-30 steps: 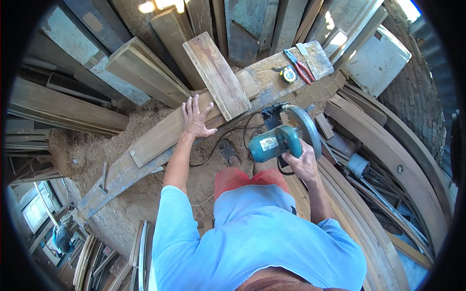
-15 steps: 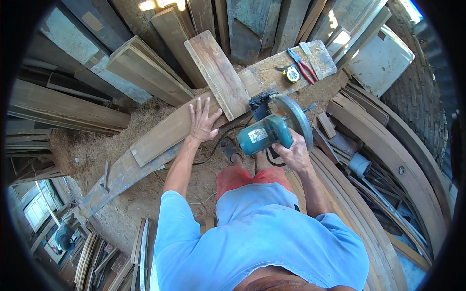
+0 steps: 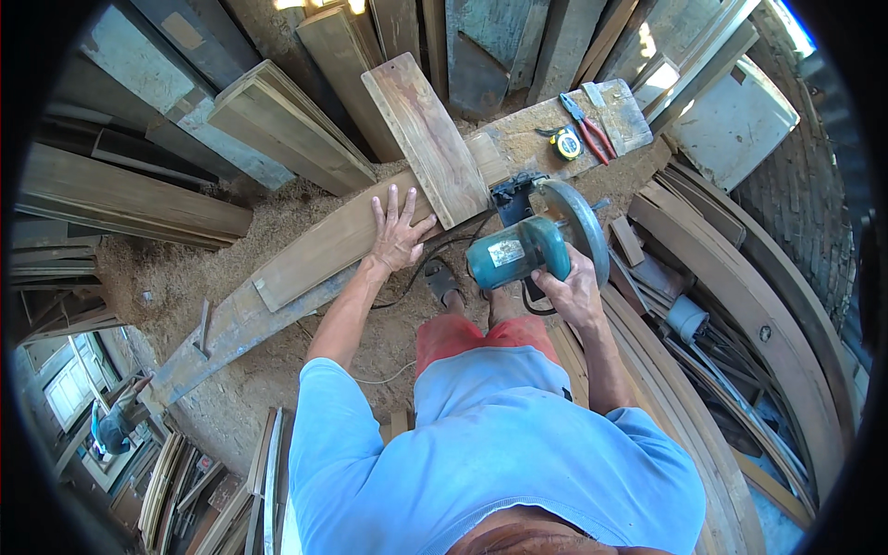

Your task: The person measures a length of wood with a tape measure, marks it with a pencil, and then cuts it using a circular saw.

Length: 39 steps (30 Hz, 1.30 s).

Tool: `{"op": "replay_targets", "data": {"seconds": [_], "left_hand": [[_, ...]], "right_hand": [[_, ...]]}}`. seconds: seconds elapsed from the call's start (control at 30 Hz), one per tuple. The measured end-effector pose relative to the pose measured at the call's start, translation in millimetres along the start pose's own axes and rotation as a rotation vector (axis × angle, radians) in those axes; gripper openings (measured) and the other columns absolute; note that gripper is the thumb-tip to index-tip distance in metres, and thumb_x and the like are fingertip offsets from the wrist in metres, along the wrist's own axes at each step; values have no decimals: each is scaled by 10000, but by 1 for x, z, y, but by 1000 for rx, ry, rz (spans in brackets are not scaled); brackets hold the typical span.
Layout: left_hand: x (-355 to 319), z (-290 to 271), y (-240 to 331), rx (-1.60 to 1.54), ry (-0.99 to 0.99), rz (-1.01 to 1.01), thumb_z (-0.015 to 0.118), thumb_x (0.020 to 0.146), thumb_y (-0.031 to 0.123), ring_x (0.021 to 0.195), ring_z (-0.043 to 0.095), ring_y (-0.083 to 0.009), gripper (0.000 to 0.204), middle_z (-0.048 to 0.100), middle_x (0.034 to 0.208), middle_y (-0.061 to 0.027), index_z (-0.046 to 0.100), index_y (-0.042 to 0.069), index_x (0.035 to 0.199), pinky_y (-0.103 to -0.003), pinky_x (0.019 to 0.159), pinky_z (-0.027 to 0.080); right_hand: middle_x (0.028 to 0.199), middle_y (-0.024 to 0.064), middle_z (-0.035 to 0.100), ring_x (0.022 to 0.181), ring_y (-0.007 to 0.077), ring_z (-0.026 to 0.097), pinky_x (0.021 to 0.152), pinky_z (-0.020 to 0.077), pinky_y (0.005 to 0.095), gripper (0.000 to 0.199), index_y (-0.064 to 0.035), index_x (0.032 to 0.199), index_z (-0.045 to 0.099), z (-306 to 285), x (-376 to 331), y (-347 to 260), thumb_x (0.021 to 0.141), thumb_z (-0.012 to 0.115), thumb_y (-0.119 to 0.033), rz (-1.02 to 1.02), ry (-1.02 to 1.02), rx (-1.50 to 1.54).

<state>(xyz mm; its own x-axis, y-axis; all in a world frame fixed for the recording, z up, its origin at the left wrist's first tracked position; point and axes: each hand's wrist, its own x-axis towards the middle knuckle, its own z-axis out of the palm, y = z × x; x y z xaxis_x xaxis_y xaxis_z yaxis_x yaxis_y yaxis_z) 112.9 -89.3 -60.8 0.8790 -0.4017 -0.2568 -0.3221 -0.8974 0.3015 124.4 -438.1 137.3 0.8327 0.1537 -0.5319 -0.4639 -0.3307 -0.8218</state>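
My right hand [image 3: 571,291] grips the handle of a teal circular saw [image 3: 532,242], whose round blade guard sits just right of the motor, near the edge of a long workbench beam [image 3: 240,319]. My left hand [image 3: 397,233] lies flat with fingers spread on a long brown plank [image 3: 319,250] that rests along the beam. A shorter, wider board [image 3: 425,139] lies across the plank just beyond my left fingers. The saw's black cord [image 3: 435,254] runs under the plank toward my foot.
Red-handled pliers [image 3: 592,125] and a yellow tape measure [image 3: 566,144] lie on the beam's far end. Planks [image 3: 287,125] lean all around the back. Curved wooden pieces [image 3: 740,314] stack at the right. Sawdust [image 3: 176,268] covers the ground. A white panel [image 3: 731,120] stands far right.
The saw in my right hand has moved left and forward, closer to the plank. My left hand has shifted slightly along the plank and stays pressed flat.
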Motion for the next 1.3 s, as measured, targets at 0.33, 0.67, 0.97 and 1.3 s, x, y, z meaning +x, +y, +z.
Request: {"op": "replay_targets", "data": {"seconds": [0.33,0.67,0.97,1.3], "left_hand": [[-5,4,-6,-17,35,16,919,696,266,1581,-12,-565,844,152,1730,-241,588,308,1471,-819,1185,19],[-11,-7,-13,-28,166,-372,945,470,635,1567,55,-528,1271,149,1691,-251,405,341,1582,-785,1197,26],[-10,-11,-11,-46,134,-384,957,458,612,1556,89,-517,1254,188,1672,-243,440,337,1567,-774,1200,28],[-9,-15,-11,-94,144,-376,963,468,577,1561,77,-529,1145,188,1673,-263,509,314,1486,-788,1202,-1]], "right_hand": [[873,129,669,828,255,646,795,518,401,327,24,1111,647,23,17,5,853,722,-163,-67,-34,-168],[906,54,634,784,166,594,718,498,345,319,8,1143,631,19,20,-2,878,714,-147,-104,-80,-110],[934,117,655,877,229,628,843,511,378,350,27,1182,639,40,24,-20,889,704,-153,-134,-98,-104],[921,126,657,870,241,633,833,511,392,295,19,1126,635,61,39,1,880,688,-136,-133,-152,-115]]}}
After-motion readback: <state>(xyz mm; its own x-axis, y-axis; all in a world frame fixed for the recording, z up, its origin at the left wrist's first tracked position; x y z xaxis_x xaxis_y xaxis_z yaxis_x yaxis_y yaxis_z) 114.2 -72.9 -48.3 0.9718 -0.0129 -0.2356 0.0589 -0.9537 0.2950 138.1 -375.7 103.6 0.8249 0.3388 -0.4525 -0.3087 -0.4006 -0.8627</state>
